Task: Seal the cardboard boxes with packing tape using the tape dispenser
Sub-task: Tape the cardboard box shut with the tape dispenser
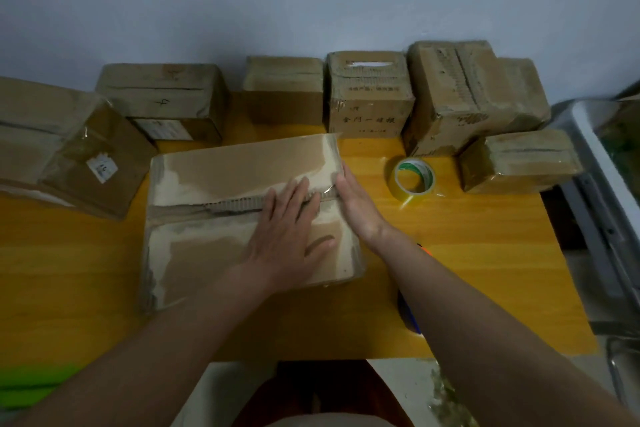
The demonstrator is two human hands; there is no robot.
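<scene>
Left hand [289, 232] flat on box [221, 184], right hand [356, 204] at edge

Left hand [287, 236] flat, fingers spread, palm down; right hand [356, 204] on edge, fingers straight, both forearms extended fwd.

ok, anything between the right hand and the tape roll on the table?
Nothing visible. The right hand presses the right end of the box at its seam; the tape roll stands on the table just to its right, with only bare tabletop between them. The left hand lies flat on the box top.
</scene>
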